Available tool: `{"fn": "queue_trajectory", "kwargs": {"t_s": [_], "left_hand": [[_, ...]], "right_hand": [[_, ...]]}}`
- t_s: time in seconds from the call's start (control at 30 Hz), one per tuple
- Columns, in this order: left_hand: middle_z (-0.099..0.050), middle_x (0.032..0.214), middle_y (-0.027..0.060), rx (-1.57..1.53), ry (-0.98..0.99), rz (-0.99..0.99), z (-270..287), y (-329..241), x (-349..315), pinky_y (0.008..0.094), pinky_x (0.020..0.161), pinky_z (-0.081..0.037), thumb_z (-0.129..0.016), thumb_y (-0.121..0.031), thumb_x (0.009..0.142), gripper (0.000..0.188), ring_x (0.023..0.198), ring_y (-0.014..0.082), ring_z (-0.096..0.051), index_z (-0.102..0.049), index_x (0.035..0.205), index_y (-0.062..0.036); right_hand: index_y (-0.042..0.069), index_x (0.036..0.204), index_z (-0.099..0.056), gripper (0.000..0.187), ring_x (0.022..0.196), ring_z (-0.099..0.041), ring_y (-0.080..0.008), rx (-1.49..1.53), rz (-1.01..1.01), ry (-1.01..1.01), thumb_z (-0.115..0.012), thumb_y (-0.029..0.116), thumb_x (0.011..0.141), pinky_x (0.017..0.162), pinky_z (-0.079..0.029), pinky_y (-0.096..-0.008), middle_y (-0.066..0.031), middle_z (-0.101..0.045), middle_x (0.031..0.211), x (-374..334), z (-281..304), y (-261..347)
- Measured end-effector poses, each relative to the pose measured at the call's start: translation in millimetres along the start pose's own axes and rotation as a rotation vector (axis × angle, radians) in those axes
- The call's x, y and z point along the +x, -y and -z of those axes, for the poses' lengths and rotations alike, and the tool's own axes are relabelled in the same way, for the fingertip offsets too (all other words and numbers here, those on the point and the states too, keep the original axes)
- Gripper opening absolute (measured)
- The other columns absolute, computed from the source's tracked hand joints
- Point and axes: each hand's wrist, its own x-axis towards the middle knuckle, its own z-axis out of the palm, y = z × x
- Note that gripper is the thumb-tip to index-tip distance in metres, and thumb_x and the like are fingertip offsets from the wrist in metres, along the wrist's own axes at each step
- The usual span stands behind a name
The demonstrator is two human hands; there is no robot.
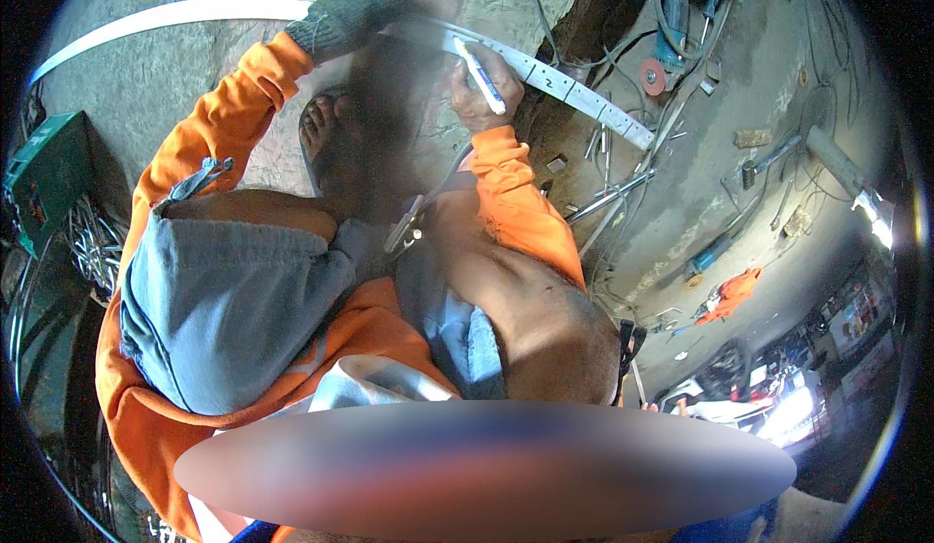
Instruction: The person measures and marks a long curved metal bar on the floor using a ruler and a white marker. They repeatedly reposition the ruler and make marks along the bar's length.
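Note:
A long pale flat metal strip (195, 8) runs across the floor from the far left and continues past my hands. Dark cross lines and handwritten marks sit on its right part (574, 95). My left hand (345, 19), in a dark grey glove, grips the strip near its middle, its fingers curled over it. My bare right hand (491, 90) is closed round a white and blue marker pen (480, 78), close beside the strip's near edge. Blur covers the spot between my hands.
An angle grinder (671, 32) with a reddish disc lies at the far right among cables. Metal rods (613, 196) and a second blue power tool (708, 255) are on the right floor. A green metal box (49, 173) stands at left, above a coil of wire (95, 246). An orange cloth (735, 293) lies right.

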Motion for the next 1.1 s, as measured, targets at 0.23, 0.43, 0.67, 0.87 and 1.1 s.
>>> {"fn": "queue_trajectory", "kwargs": {"t_s": [0.23,0.43,0.67,0.87,1.1], "left_hand": [[-0.064,0.110,0.0127,-0.001,0.024,0.016,-6.0,3.9,-1.7,0.0475,0.089,-0.053,-0.067,-0.009,0.083,0.035,0.103,0.0376,-0.061,-0.066,0.118,-0.0119],[-0.063,0.111,0.0132,0.014,0.027,0.030,-8.6,4.7,-2.4,0.0473,0.091,-0.052,-0.066,-0.010,0.084,0.036,0.106,0.0372,-0.061,-0.066,0.120,-0.0121],[-0.063,0.112,0.0131,0.019,0.037,0.042,-5.9,1.8,-2.0,0.0475,0.092,-0.052,-0.067,-0.010,0.082,0.037,0.107,0.0371,-0.060,-0.066,0.119,-0.0113],[-0.063,0.111,0.0130,-0.001,0.024,0.026,-4.2,1.4,-1.6,0.0473,0.091,-0.052,-0.068,-0.010,0.081,0.036,0.105,0.0373,-0.061,-0.066,0.117,-0.0105],[-0.064,0.111,0.0132,-0.006,0.040,0.073,-5.9,0.3,-0.6,0.0470,0.091,-0.052,-0.067,-0.010,0.082,0.036,0.105,0.0375,-0.062,-0.066,0.118,-0.0109]], "right_hand": [[0.008,0.103,-0.072,0.026,0.082,-0.071,-0.0365,-0.026,-0.035,0.023,-0.075,0.015,0.078,0.079,-0.055,-0.0455,-0.0135,-0.074,0.090,-0.5,-2.9,-1.6],[0.009,0.102,-0.072,0.026,0.082,-0.070,-0.0369,-0.052,-0.038,0.023,-0.075,0.017,0.078,0.079,-0.054,-0.0462,-0.0134,-0.073,0.090,0.4,-4.3,-2.1],[0.007,0.102,-0.074,0.022,0.078,-0.072,-0.0384,-0.088,0.013,0.001,-0.074,0.016,0.082,0.071,-0.058,-0.0432,-0.0166,-0.073,0.086,2.9,-3.1,0.2],[0.007,0.103,-0.074,0.023,0.078,-0.072,-0.0376,-0.076,-0.004,0.001,-0.074,0.017,0.082,0.071,-0.058,-0.0432,-0.0164,-0.073,0.086,2.2,-4.2,-0.9],[0.008,0.102,-0.075,0.022,0.074,-0.071,-0.0375,-0.106,0.014,-0.007,-0.074,0.018,0.082,0.069,-0.057,-0.0438,-0.0153,-0.071,0.081,3.2,-5.6,-1.1]]}}
